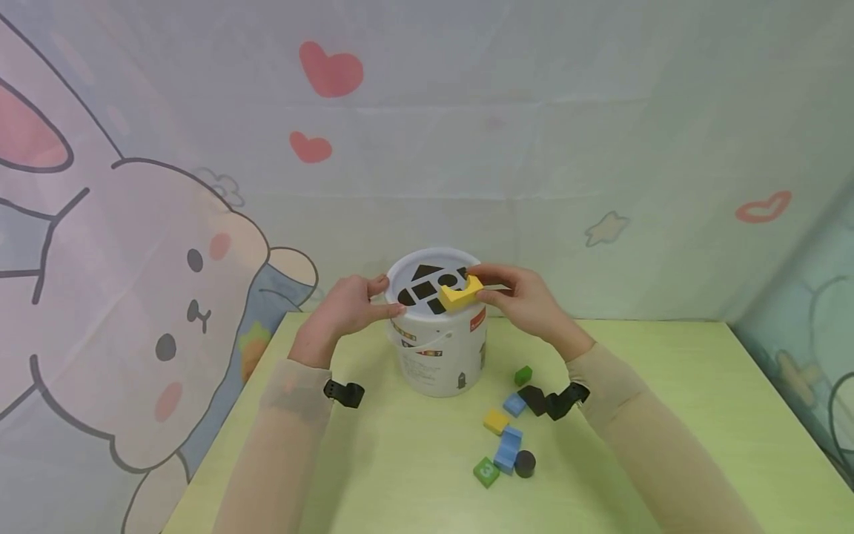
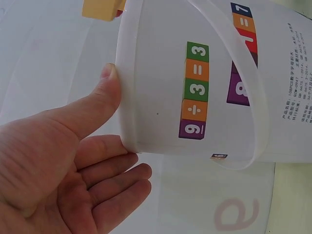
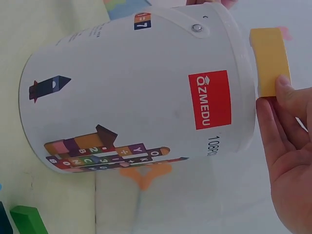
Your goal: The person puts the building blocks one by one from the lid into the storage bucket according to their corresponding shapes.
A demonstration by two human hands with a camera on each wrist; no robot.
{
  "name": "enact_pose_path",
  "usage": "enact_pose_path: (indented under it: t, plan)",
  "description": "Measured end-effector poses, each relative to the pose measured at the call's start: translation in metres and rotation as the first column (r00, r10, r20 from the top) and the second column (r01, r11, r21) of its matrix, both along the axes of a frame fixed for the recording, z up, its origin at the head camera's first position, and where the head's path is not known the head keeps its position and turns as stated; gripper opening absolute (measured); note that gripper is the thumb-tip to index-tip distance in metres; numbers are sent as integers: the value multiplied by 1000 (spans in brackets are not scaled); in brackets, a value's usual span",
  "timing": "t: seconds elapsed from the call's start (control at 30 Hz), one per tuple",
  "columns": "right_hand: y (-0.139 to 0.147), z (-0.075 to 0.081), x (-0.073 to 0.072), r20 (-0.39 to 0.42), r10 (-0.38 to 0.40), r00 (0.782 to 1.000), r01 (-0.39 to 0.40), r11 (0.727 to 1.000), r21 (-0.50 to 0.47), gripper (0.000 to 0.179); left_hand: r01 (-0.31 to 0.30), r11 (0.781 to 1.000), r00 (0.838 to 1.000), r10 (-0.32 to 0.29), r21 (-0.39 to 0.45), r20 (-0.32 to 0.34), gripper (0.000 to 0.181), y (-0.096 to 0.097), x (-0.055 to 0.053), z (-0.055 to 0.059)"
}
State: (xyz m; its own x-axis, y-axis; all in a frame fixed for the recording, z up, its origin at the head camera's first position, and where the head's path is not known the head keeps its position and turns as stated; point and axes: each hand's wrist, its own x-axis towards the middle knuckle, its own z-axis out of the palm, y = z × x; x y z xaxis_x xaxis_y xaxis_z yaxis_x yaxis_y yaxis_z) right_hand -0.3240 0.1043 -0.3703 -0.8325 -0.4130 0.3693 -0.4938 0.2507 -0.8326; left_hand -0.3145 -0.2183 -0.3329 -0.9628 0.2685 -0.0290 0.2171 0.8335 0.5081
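Note:
A white bucket (image 1: 437, 363) stands upright on the table, its lid (image 1: 401, 278) showing several dark shaped holes. Over the lid's right front part is a yellow block with a curved notch (image 1: 459, 295). My right hand (image 1: 527, 300) pinches this block at its right end between thumb and fingers. In the right wrist view the yellow block (image 3: 271, 61) sits at the lid's edge; whether it touches the lid is hard to tell. My left hand (image 1: 347, 308) rests against the lid's left edge; in the left wrist view the thumb (image 2: 109, 85) touches the rim.
Loose blocks lie right of the bucket and in front: green (image 1: 523, 375), blue (image 1: 514, 404), black (image 1: 533, 400), yellow (image 1: 497, 421), a notched blue one (image 1: 508, 449), a black cylinder (image 1: 525, 464) and a green number block (image 1: 486, 472). A printed curtain (image 1: 534, 148) hangs behind the table.

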Motion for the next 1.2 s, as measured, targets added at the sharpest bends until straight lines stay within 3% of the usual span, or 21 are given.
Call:
enact_pose_path:
  t: [0.43,0.7,1.2]
  plan:
    - [-13,1,-12,46,-41,998,37,996,79,38,5,1000,1000,-5,-7,0,80,-2,-1,0]
    - [-13,0,-14,96,-29,995,24,998,53,36,5,1000,1000,-5,-16,-2,80,-4,-2,0]
    - [-26,10,-11,21,-72,997,67,976,205,35,2,1000,1000,-2,-12,5,79,-6,1,2]
